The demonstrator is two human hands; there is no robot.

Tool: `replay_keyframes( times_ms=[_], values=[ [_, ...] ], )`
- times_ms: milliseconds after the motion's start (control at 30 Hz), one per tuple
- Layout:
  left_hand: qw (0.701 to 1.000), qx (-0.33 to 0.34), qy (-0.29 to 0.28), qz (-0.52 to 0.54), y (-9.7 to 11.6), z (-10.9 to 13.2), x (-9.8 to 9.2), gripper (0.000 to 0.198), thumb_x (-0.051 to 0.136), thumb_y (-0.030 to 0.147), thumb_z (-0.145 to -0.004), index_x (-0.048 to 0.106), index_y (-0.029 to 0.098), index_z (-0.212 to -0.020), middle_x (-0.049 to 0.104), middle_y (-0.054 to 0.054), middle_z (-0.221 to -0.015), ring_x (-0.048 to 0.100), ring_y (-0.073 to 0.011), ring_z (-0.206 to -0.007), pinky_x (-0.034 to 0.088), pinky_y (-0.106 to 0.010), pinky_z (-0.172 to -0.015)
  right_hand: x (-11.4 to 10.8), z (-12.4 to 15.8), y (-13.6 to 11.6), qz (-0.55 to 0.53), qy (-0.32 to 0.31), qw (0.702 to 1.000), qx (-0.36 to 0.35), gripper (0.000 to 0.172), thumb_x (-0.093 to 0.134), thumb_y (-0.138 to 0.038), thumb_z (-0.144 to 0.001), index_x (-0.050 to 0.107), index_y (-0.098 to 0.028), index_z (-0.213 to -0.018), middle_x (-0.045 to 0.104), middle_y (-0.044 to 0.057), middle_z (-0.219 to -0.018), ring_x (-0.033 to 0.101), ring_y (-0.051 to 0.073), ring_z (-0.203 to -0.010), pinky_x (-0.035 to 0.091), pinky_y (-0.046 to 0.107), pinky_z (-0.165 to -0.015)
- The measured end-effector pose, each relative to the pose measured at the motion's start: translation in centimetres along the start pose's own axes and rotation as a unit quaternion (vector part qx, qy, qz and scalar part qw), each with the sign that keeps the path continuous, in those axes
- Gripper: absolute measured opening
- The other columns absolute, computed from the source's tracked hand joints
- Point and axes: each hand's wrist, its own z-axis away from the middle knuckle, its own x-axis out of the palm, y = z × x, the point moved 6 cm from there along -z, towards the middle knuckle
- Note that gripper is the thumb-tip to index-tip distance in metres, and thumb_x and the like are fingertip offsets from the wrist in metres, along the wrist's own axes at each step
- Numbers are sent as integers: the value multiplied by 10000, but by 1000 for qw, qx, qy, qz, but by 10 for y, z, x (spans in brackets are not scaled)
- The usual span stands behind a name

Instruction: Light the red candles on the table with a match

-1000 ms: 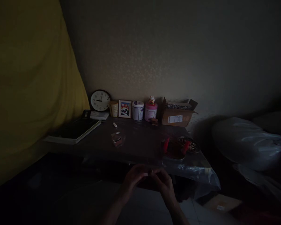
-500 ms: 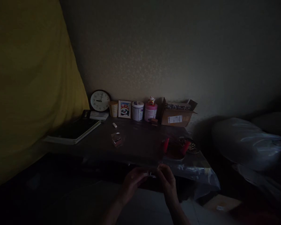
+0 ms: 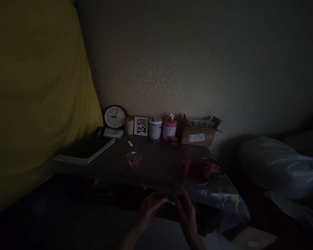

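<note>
The room is very dark. My left hand (image 3: 150, 208) and my right hand (image 3: 185, 210) meet just in front of the near edge of a dark table (image 3: 156, 166). Their fingertips pinch a tiny glinting object (image 3: 169, 200) between them; I cannot make out what it is. On the table right behind my hands stands a red dish (image 3: 197, 172) with two red upright pieces. A small wrapped packet (image 3: 132, 159) lies to the left of it.
Along the wall stand a round clock (image 3: 115, 116), a small framed picture (image 3: 141, 126), a white jar (image 3: 155, 127), a pink jar (image 3: 169, 128) and an open cardboard box (image 3: 199, 133). A dark book (image 3: 86, 150) lies at left. A yellow curtain (image 3: 33, 104) hangs left; a plastic bag (image 3: 276, 163) sits right.
My hands stay together at the table's edge with small finger shifts. The view has tilted up slightly, so the table and objects sit lower in the picture.
</note>
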Motion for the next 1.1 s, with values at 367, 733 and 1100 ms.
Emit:
replay_keyframes(
  times_ms=[367, 733, 1100],
  values=[
    [1000, -7, 15, -7, -1, 1, 3, 199, 650, 245, -746, 696, 198, -934, 692, -69, -1040, 576, -249, -1060, 432, -366, -926, 1, 0, 4, -24, 11, 1000, -1, 230, 624, -415, -768, 645, -191, -818, 679, 26, -775, 638, 179, -745, 507, 220, -654],
    [1000, -1, 12, -10, -2, -5, 1, 233, 618, 264, -773, 672, 177, -982, 684, -77, -1059, 566, -262, -1084, 410, -387, -963, 4, 2, -7, -36, 11, 999, 13, 224, 608, -399, -787, 674, -188, -820, 694, 23, -773, 651, 172, -738, 505, 195, -647],
    [999, 15, 42, 8, 9, -1, 13, 213, 651, 262, -744, 691, 190, -942, 698, -58, -1013, 583, -243, -1053, 435, -370, -949, -6, -2, -17, 33, 28, 999, -32, 202, 574, -371, -810, 672, -196, -832, 705, 34, -785, 653, 182, -740, 509, 223, -637]
  ],
)
